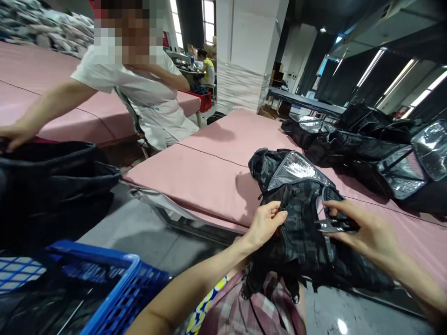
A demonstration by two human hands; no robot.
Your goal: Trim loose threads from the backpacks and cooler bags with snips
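Note:
A dark camouflage bag [303,214] with a silver foil lining lies at the table's near edge, partly over my lap. My left hand [267,223] pinches its edge between thumb and fingers, near a zipper or seam. In my right hand [363,228] are small thread snips [330,226], their blades pointing left over the bag's front. The right thumb and fingers wrap around the snips' handles. A strip of pink shows through an opening in the bag beside the blades. Black straps hang from the bag onto my lap.
The pink-covered table [213,163] extends ahead. More black foil-lined bags [349,144] are piled at right. A blue plastic crate [115,284] with dark items stands at lower left. Across the table corner sits a person in a white shirt [146,97], one hand on a large black bag [56,186].

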